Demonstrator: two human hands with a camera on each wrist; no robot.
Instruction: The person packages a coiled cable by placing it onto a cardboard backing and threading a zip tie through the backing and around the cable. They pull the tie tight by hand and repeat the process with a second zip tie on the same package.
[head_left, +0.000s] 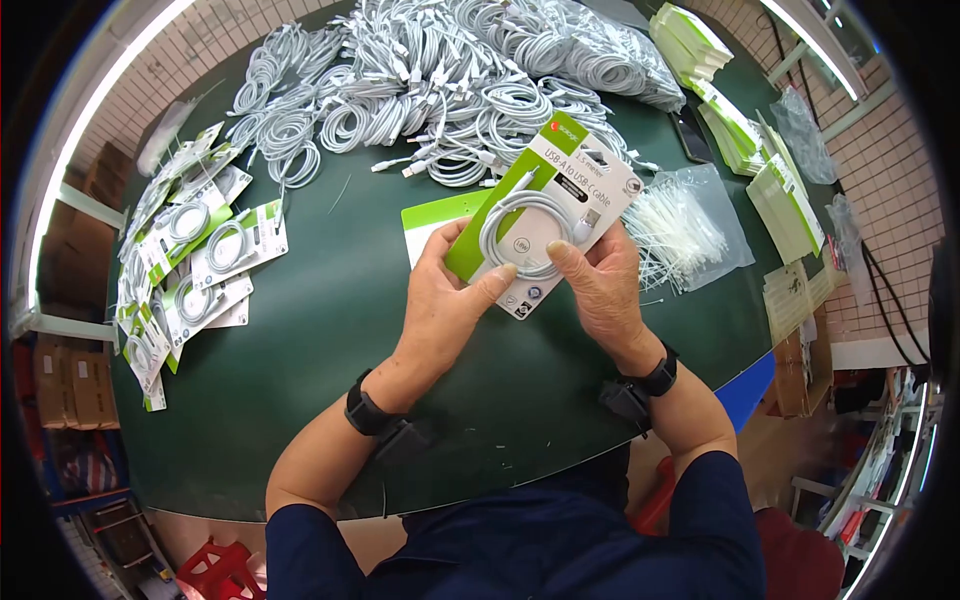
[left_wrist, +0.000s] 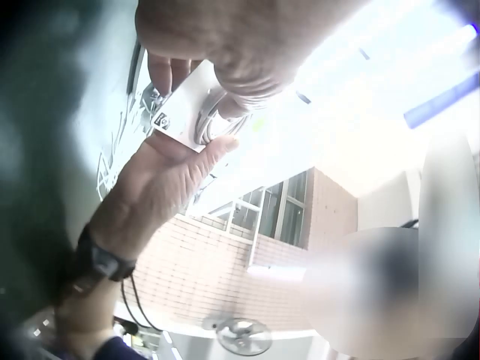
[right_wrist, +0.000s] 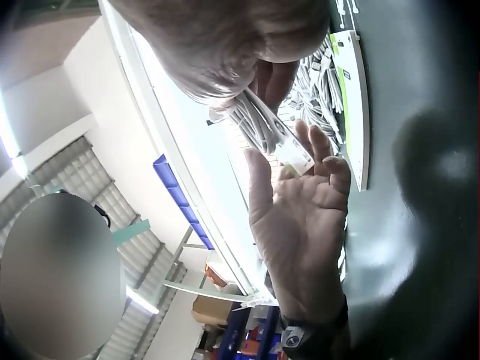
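Both hands hold up a green-and-white cable card [head_left: 522,246] with a coiled white cable [head_left: 487,232] on its front. The left hand [head_left: 440,300] grips its left lower edge, thumb on the front and fingers behind. On the card's right side the right hand [head_left: 606,290] pinches it, thumb near the cable's plug. In the left wrist view the card [left_wrist: 182,112] lies between both hands, with the right hand [left_wrist: 161,184] across from the camera. The right wrist view has the left hand [right_wrist: 300,217] at the tilted card [right_wrist: 294,156].
Another green-and-white card [head_left: 425,222] lies behind the held one. Bundled white cables [head_left: 430,90] cover the table's far side. Packed cards [head_left: 200,240] are piled at left. A bag of white zip ties [head_left: 680,225], a phone [head_left: 691,135] and stacked cards [head_left: 785,200] sit at right.
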